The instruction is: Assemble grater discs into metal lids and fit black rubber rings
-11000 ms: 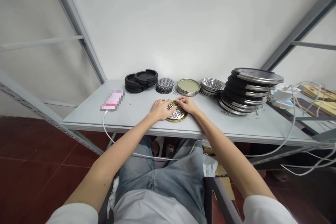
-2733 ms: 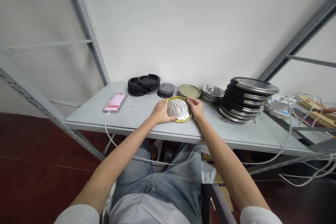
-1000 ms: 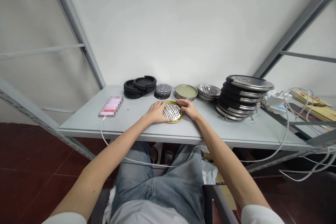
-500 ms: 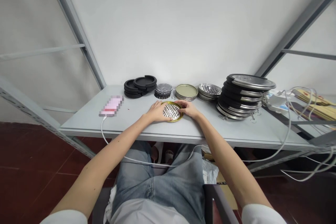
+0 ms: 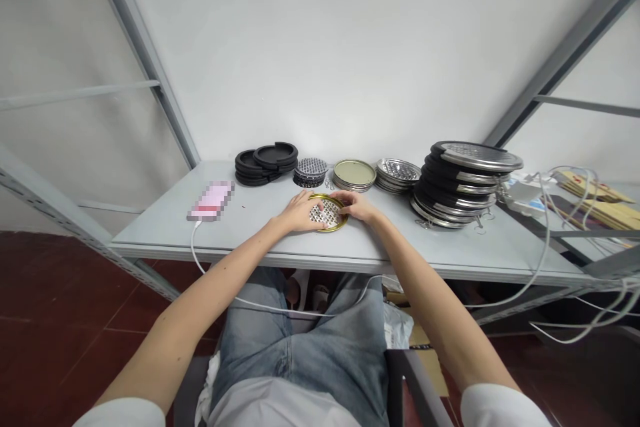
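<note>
A round gold-rimmed tin lid with a perforated silver metal disc [image 5: 324,213] in it lies flat on the grey table near its front edge. My left hand [image 5: 298,213] curls around its left side, with the thumb at the near rim. On the other side, my right hand [image 5: 358,205] grips the right rim, its fingertips bent over the edge onto the disc. Just behind stand a short stack of loose perforated discs [image 5: 311,172], a stack of plain round lids [image 5: 354,174] and several silver-rimmed lids with perforated discs [image 5: 399,173]. Small metal hooks [image 5: 329,184] lie beside the loose discs.
Black rings [image 5: 267,159] are piled at the back left. A phone [image 5: 211,200] with a white cable lies on the left. A tall stack of black-banded discs [image 5: 463,183] stands on the right, with wooden pieces [image 5: 597,193] beyond it. Metal frame posts flank the table.
The view has shifted very slightly. Both hands stay around the gold-rimmed lid, with only small finger movement over the perforated disc.
</note>
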`<control>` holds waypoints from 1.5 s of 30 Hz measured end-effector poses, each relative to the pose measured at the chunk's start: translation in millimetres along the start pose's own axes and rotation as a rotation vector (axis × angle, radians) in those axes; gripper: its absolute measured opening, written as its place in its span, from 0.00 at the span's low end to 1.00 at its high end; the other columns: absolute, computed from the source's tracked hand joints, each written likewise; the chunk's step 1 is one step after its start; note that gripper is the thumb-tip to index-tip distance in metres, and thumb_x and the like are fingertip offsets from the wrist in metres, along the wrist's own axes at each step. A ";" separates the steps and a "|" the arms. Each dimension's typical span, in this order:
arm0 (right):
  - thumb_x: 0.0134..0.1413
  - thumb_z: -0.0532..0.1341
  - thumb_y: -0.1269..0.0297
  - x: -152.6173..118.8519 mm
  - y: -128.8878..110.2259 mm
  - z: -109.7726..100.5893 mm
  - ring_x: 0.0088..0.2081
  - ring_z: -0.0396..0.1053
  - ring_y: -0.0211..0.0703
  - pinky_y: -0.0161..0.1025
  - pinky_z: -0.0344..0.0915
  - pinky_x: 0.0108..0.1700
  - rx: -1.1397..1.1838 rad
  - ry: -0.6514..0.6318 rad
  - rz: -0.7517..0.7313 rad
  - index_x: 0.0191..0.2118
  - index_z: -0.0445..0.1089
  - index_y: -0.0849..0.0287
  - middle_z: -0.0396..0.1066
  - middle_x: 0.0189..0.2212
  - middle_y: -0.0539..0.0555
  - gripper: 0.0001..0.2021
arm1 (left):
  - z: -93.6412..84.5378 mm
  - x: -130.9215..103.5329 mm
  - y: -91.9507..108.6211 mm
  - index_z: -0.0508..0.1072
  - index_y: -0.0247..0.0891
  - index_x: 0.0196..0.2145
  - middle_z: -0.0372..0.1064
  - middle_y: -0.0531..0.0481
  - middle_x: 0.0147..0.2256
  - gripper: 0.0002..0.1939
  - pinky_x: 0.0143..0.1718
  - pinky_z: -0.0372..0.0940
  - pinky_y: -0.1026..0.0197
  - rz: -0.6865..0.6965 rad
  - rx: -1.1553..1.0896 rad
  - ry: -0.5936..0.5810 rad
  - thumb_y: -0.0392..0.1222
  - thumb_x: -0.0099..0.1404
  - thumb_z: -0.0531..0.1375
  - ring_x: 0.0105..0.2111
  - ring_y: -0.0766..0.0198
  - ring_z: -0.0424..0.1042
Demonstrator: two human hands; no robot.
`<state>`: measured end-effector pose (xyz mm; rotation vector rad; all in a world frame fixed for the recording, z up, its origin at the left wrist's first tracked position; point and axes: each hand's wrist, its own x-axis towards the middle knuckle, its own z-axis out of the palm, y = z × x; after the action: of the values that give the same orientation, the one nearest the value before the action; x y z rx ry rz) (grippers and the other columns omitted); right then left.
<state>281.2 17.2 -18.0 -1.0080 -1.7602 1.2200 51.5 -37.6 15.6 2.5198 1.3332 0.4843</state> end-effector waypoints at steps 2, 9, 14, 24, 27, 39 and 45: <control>0.32 0.66 0.77 -0.7 -0.7 0.4 0.44 0.73 0.46 0.48 0.66 0.54 -0.012 0.004 -0.001 0.42 0.76 0.56 0.77 0.42 0.52 0.24 | -0.4 -0.1 0.5 0.73 0.43 0.43 0.54 0.45 0.62 0.24 0.65 0.48 0.41 -0.003 -0.006 -0.008 0.57 0.52 0.66 0.65 0.42 0.48; 0.33 0.64 0.77 -0.5 1.7 0.8 0.45 0.72 0.46 0.47 0.65 0.56 -0.071 0.015 -0.014 0.41 0.77 0.56 0.77 0.44 0.52 0.22 | -3.3 -0.3 1.9 0.75 0.44 0.43 0.56 0.45 0.63 0.22 0.65 0.47 0.41 0.025 0.022 -0.008 0.57 0.53 0.66 0.66 0.41 0.47; 0.33 0.64 0.77 -0.5 2.2 1.2 0.45 0.72 0.46 0.46 0.65 0.55 -0.085 0.026 -0.029 0.39 0.78 0.56 0.77 0.43 0.51 0.21 | -2.8 0.8 0.5 0.76 0.44 0.41 0.59 0.46 0.61 0.21 0.66 0.46 0.42 0.050 0.026 0.001 0.58 0.53 0.65 0.65 0.43 0.51; 0.33 0.62 0.76 0.4 2.0 5.7 0.41 0.72 0.45 0.43 0.67 0.51 -0.101 0.059 -0.063 0.36 0.78 0.57 0.78 0.38 0.50 0.18 | -1.1 2.6 -1.2 0.76 0.46 0.40 0.60 0.48 0.61 0.22 0.64 0.48 0.40 0.025 0.038 -0.001 0.59 0.52 0.66 0.64 0.41 0.50; 0.35 0.61 0.74 -1.3 0.4 8.1 0.40 0.72 0.45 0.43 0.68 0.50 -0.101 0.077 -0.058 0.35 0.78 0.57 0.78 0.38 0.50 0.17 | -0.4 2.6 -2.4 0.76 0.45 0.42 0.60 0.48 0.61 0.22 0.66 0.46 0.41 0.046 0.051 0.005 0.59 0.53 0.66 0.65 0.44 0.51; 0.43 0.64 0.65 -8.4 3.7 9.1 0.50 0.71 0.52 0.49 0.62 0.57 -0.176 0.209 -0.132 0.29 0.79 0.55 0.76 0.45 0.55 0.06 | 3.2 -2.2 -1.8 0.76 0.44 0.42 0.61 0.47 0.61 0.22 0.66 0.45 0.44 0.036 0.016 0.042 0.59 0.54 0.66 0.64 0.45 0.53; 0.41 0.66 0.63 -11.8 3.8 10.4 0.47 0.72 0.52 0.47 0.65 0.53 -0.198 0.169 -0.198 0.25 0.79 0.56 0.75 0.45 0.58 0.05 | 3.0 -3.8 0.7 0.77 0.43 0.41 0.67 0.45 0.57 0.21 0.66 0.45 0.46 0.060 -0.008 0.061 0.58 0.55 0.66 0.61 0.48 0.59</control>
<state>277.3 3.7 -26.0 -0.9907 -1.8232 0.8267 51.2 -41.4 12.5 2.5637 1.2768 0.5820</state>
